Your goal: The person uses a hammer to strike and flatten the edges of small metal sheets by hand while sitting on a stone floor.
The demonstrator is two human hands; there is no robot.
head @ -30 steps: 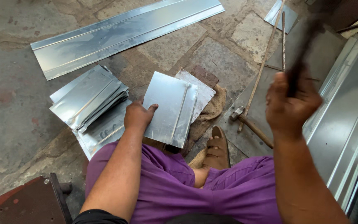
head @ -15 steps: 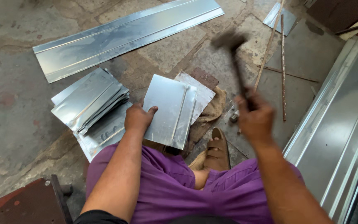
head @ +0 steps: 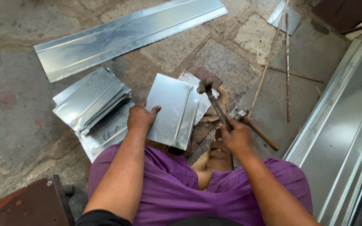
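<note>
My left hand (head: 141, 118) presses down on the near left edge of a folded rectangular metal sheet (head: 172, 109) that lies in front of my knees. My right hand (head: 236, 136) grips the handle of a dark hammer (head: 213, 101). The hammer's head sits low over the sheet's right folded edge, close to or touching it. A second flat sheet piece (head: 198, 90) pokes out from under the first, on a scrap of brown sacking (head: 221, 104).
A stack of folded metal sheets (head: 91, 102) lies to the left. A long metal strip (head: 126, 35) lies across the stone floor beyond. Thin rods (head: 288, 67) and another hammer (head: 256, 127) lie to the right. Large sheet panels (head: 344, 138) fill the right side. A dark stool corner (head: 30, 205) is at bottom left.
My right hand has swung the hammer down from a raised position at the upper right to the sheet's right edge. My left hand has stayed on the sheet.
</note>
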